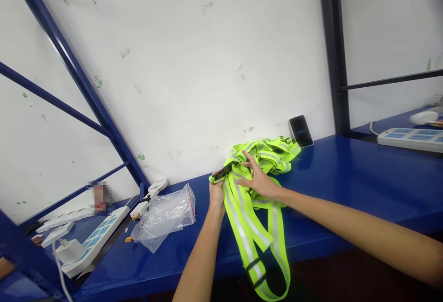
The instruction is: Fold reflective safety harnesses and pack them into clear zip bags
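My left hand [217, 194] is closed around a neon-yellow reflective strap [238, 219] with silver stripes, close to its black buckle [223, 172]. Loops of this strap hang down over the front edge of the blue table, with a black slider [255, 272] on the lowest part. My right hand [258, 179] is over the straps with its fingers spread and the thumb apart. Whether its fingertips touch the webbing I cannot tell. Behind both hands lies a tangled heap of the same yellow straps [277, 154], against the wall.
A phone [301, 131] leans on the wall right of the heap. Clear zip bags [169, 214] lie on the blue table [332, 177] at left, beside a small white fan [158, 185]. Power strips [97, 242] stand at far left, another power strip [411, 139] at far right. Blue posts frame the left.
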